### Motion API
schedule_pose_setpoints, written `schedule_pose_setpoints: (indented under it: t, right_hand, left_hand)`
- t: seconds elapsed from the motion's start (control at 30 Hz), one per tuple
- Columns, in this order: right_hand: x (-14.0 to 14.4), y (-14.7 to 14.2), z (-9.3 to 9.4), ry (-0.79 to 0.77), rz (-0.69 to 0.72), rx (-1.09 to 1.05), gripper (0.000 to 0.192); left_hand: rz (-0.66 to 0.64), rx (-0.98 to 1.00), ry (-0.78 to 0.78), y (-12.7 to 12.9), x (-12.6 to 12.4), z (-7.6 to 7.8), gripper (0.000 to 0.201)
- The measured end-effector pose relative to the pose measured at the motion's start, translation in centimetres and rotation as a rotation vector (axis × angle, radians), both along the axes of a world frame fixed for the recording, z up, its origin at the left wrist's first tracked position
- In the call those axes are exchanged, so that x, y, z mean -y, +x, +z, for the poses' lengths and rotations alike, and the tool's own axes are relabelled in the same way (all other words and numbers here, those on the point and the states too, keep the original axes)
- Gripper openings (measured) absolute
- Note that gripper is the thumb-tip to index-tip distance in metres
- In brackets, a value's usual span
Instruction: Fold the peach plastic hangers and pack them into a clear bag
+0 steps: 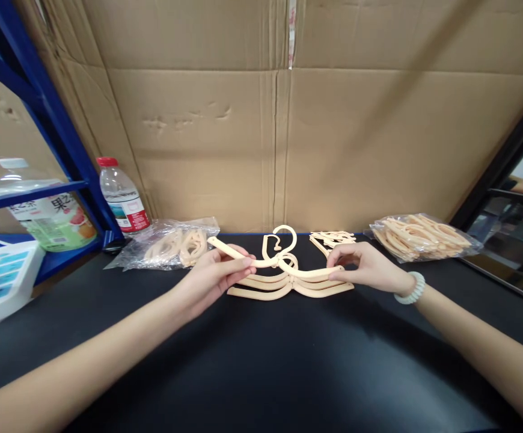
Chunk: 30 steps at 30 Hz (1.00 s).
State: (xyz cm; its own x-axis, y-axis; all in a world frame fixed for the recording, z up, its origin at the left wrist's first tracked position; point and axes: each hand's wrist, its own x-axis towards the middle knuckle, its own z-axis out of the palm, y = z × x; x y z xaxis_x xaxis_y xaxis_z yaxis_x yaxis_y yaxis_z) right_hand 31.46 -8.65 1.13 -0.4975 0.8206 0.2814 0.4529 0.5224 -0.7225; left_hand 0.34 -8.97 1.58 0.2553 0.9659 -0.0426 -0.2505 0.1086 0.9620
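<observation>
A cream plastic clothes hanger is held between my two hands, its curved hook pointing up and away from me. My left hand pinches its left arm, whose tip sticks out past the fingers. The thumb and fingers of my right hand are closed on the right arm near its end. Just below and behind it, several matching hangers lie together on the black tabletop, partly hidden by the held one and my hands.
A clear bag of cream ring-shaped parts lies at left, and a bag of hanger pieces at right. Loose cream pieces lie behind my right hand. A red-capped bottle stands by the blue frame. Cardboard walls the back.
</observation>
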Motion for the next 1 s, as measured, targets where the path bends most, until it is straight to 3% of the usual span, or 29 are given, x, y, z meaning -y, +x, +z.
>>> schedule_pose_setpoints:
  t: [0.13, 0.23, 0.53, 0.73, 1.0]
  right_hand:
    - [-0.4, 1.2, 0.4, 0.133, -0.021, 0.149, 0.015]
    - [-0.5, 1.6, 0.7, 0.192, -0.016, 0.220, 0.012]
    - [-0.1, 2.0, 1.0, 0.096, 0.082, 0.382, 0.007]
    - [-0.1, 2.0, 0.8, 0.051, 0.102, 0.430, 0.008]
    - [-0.3, 1.8, 0.2, 0.105, 0.108, 0.461, 0.008]
  left_hand:
    - [-0.135, -0.216, 0.145, -1.7, -1.7, 0.7, 0.020]
    - [-0.165, -0.433, 0.333, -2.6, -2.5, 0.8, 0.016]
    - [-0.392, -1.027, 0.824, -3.5, -2.0, 1.9, 0.004]
    - [-0.461, -1.186, 0.994, -2.9, -1.0, 2.0, 0.007]
    - [-0.474, -1.212, 1.051, -2.8, -1.0, 1.7, 0.012]
